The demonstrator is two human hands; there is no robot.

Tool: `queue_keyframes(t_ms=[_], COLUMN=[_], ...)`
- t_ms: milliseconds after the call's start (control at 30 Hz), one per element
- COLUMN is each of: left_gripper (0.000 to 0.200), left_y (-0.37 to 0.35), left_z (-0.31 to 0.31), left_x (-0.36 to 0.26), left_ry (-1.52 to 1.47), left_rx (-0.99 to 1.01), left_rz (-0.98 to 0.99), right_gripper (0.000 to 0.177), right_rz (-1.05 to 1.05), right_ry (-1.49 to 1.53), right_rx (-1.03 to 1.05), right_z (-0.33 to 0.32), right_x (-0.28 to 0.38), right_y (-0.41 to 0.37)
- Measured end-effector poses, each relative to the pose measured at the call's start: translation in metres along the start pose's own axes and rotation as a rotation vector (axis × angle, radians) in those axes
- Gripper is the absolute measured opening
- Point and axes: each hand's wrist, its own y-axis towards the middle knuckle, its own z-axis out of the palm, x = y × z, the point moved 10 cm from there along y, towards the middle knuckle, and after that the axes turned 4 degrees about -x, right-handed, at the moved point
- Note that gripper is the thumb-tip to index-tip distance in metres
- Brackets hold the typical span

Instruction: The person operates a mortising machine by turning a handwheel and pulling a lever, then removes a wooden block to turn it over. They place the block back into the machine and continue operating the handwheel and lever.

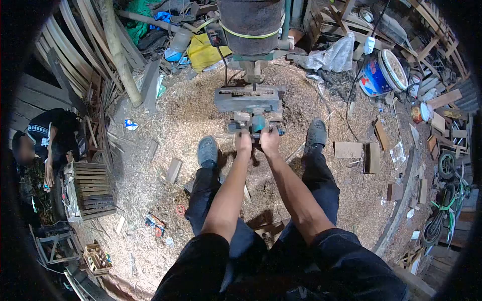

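Observation:
Both hands meet at the front of a machine at the centre of the head view. My left hand [244, 142] is closed at the left of the machine's front part, and my right hand [269, 141] is closed just right of it. What the fingers grip is too small to make out. Between and above them sits a rounded teal part [258, 123]. Beyond it lies a grey metal vise or table [247, 103] holding a long piece in its slot. A spindle [254, 75] points down at it from a large dark cylindrical housing [252, 27].
Sawdust covers the ground. A wooden crate [93, 190] and a seated person [42, 138] are at the left. Wood blocks [347, 149], a paint bucket [375, 75], a hanging cable and a small bicycle [444, 208] are at the right. My shoes flank the machine.

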Motion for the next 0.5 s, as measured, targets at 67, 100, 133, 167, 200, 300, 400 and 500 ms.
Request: queue_keyframes(t_ms=[67,100,133,167,200,300,400,500], left_gripper=[0.043,0.040,0.037,0.034,0.036,0.041,0.047,0.051], left_y=[-0.001,0.006,0.017,0.025,0.013,0.045,0.027,-0.006], left_z=[0.023,0.024,0.026,0.025,0.016,0.025,0.015,0.002], left_x=[0.029,0.036,0.044,0.056,0.053,0.071,0.055,0.011], left_ry=[-0.415,-0.421,-0.429,-0.439,-0.317,-0.445,-0.347,-0.188], left_rx=[0.195,0.134,0.075,0.010,-0.063,-0.067,-0.108,-0.170], left_rz=[-0.275,-0.283,-0.291,-0.305,-0.355,-0.249,-0.205,-0.088], right_gripper=[0.041,0.041,0.036,0.036,0.035,0.031,0.025,0.019], right_rz=[0.023,0.033,0.064,0.047,0.026,0.019,0.022,0.027], right_ry=[0.018,0.026,0.075,0.047,0.019,0.063,0.108,0.187], right_rx=[0.028,0.042,0.046,0.025,0.004,-0.028,-0.048,-0.043], right_z=[0.008,0.012,0.013,0.010,0.004,0.005,0.006,0.005], right_x=[-0.011,-0.015,-0.015,-0.014,-0.003,-0.004,-0.014,-0.017], right_y=[0.005,0.008,0.007,0.004,0.001,0.000,0.002,0.006])
